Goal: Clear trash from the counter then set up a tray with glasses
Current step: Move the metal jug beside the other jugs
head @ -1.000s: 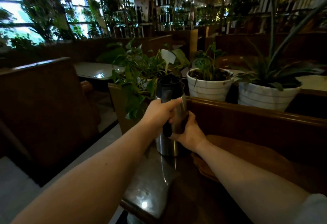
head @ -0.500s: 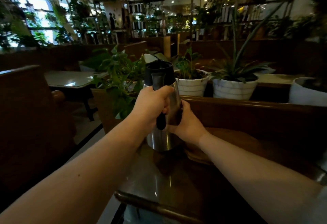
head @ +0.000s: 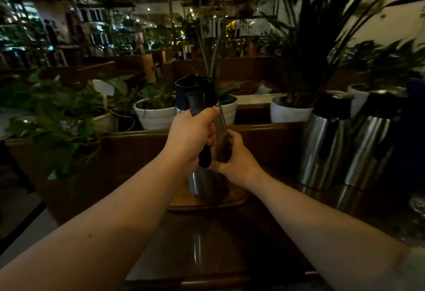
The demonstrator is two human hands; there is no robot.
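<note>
Since the previous frames the steel jug (head: 198,177) has travelled rightward along the counter (head: 161,240), off the bare dark surface and onto the wooden tray (head: 207,202); both hands have kept their grip throughout, and two more steel flasks have come into view on the right.

Left hand (head: 192,133): closed fully around the jug's black handle (head: 203,152), fingers wrapped, thumb across the top near the black lid (head: 194,90). The lower tip of the handle protrudes below the fist.

Right hand (head: 236,157): pressed against the jug's steel side, fingers curved around the body just right of the handle. Palm contact with the metal is partly hidden, so grip firmness cannot be judged.

Jug position: upright, centred between the two hands, base over the near-left part of the tray. Whether the base is fully seated on the tray or just above it cannot be told in the dim light.

Surroundings: first flask (head: 324,143) and second flask (head: 372,145) stand side by side on the counter, well right of the tray. White plant pots (head: 154,116) sit behind the wooden ledge beyond the jug. Glassware at the far right edge is too blurred to describe.
</note>
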